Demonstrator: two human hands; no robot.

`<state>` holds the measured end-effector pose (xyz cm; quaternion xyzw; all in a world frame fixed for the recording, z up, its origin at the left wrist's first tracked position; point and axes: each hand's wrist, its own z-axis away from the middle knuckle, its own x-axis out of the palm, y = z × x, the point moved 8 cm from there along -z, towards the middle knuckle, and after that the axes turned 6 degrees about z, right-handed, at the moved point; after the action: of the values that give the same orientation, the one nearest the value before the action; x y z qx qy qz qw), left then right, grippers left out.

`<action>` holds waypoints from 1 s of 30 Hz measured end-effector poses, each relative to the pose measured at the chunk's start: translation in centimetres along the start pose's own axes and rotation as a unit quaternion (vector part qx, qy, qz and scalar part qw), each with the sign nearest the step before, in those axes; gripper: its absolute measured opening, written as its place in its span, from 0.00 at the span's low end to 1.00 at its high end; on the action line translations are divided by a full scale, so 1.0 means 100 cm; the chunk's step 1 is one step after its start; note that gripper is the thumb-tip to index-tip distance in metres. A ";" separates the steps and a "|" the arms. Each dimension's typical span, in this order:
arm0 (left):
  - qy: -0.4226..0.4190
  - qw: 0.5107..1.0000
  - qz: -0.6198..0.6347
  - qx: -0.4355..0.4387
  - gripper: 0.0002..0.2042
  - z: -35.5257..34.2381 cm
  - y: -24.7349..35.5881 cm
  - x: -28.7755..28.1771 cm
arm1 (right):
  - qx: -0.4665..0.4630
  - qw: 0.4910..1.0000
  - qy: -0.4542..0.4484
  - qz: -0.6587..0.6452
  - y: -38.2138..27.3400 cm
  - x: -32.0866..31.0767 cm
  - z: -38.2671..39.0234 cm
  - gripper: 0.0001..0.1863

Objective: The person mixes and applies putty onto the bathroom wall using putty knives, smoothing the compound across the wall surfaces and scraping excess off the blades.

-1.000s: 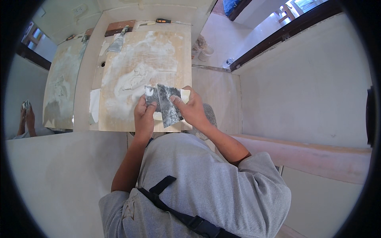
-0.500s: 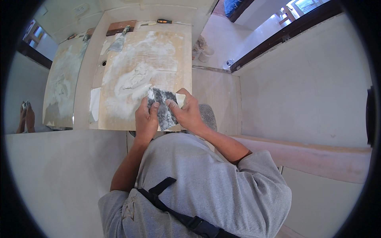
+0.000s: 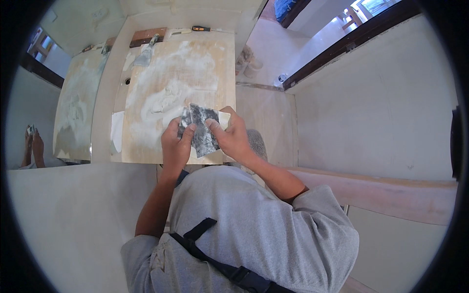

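Close to the board's near edge, both of my hands hold thin dark rectangular plates smeared with white paste. My left hand [image 3: 177,144] grips a dark plate [image 3: 184,118] by its left side, thumb on top. My right hand [image 3: 233,139] presses its thumb on a second dark plate [image 3: 204,139], which overlaps the first. A cream-coloured edge [image 3: 224,120] shows between this plate and my right fingers. Beyond them, a mound of white paste [image 3: 170,97] lies on a pale wooden board [image 3: 226,73] streaked with white. What the plates are exactly I cannot tell.
A putty knife [image 3: 144,57] rests at the board's far left by a reddish-brown block [image 3: 147,37]. An orange-and-black-handled screwdriver [image 3: 201,29] lies along the back. White paper [image 3: 117,132] is at the left, beside a mirror [image 3: 34,102]. A pale wall [image 3: 376,97] stands right.
The dark plates have shifted apart slightly, so the left one now shows more beside the right one. My left hand has moved a little left.
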<state>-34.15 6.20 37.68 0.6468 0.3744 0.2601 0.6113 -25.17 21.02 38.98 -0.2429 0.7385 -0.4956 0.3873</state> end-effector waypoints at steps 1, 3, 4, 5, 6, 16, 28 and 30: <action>0.039 0.999 0.011 -0.015 0.13 0.002 0.000 -0.001 | 0.012 0.999 0.023 -0.030 0.002 -0.001 0.001 0.14; 0.079 0.996 0.023 -0.030 0.14 0.003 0.000 -0.002 | 0.024 0.997 0.046 -0.059 0.003 -0.004 0.002 0.14; 0.085 0.995 0.031 -0.032 0.15 0.004 -0.001 -0.002 | 0.045 0.997 0.035 -0.052 0.003 -0.005 0.003 0.13; 0.091 0.995 0.038 -0.033 0.15 0.005 -0.002 -0.002 | 0.067 0.996 0.023 -0.046 0.005 -0.004 0.004 0.13; 0.090 0.995 0.039 -0.034 0.15 0.006 -0.002 -0.001 | 0.068 0.996 0.023 -0.045 0.004 -0.004 0.004 0.13; -0.004 1.000 0.016 -0.003 0.12 -0.003 0.008 -0.002 | -0.007 0.999 -0.024 0.019 -0.004 -0.010 -0.010 0.13; 0.058 0.997 0.042 -0.007 0.13 0.001 0.009 0.002 | 0.013 1.000 -0.014 0.013 -0.002 -0.007 -0.006 0.13; 0.085 0.995 0.051 -0.014 0.14 0.001 0.011 0.000 | 0.027 1.000 0.011 -0.004 0.004 -0.007 -0.004 0.13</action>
<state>-33.87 6.22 38.70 0.6319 0.3885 0.3501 0.5720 -25.11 21.89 38.97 -0.2296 0.7280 -0.5195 0.3840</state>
